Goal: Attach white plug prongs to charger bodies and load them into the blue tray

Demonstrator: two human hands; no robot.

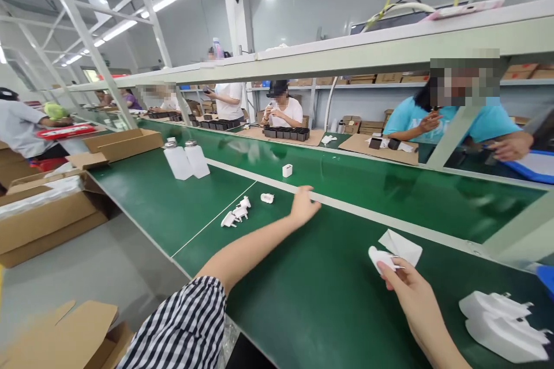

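Note:
My left hand (304, 206) reaches over the white rail beside the green belt. Its fingers are partly stretched out, and nothing shows in them. Just beyond the fingertips, a small white charger block (287, 171) stands on the belt, apart from the hand. My right hand (409, 282) grips a white plug adapter (379, 258) between thumb and fingers. Behind it lies a folded white sheet (402, 247). A single white plug piece (267, 198) sits on the green table (303, 288) left of my left hand, with several more plug adapters (237, 213) beside it.
Larger white plug pieces (504, 326) with metal prongs lie at the right. Two white bottles (178, 161) stand at the far left. Open cartons (52, 225) flank the table's left edge. A shelf beam (346, 49) crosses above; co-workers (283, 106) sit beyond the belt.

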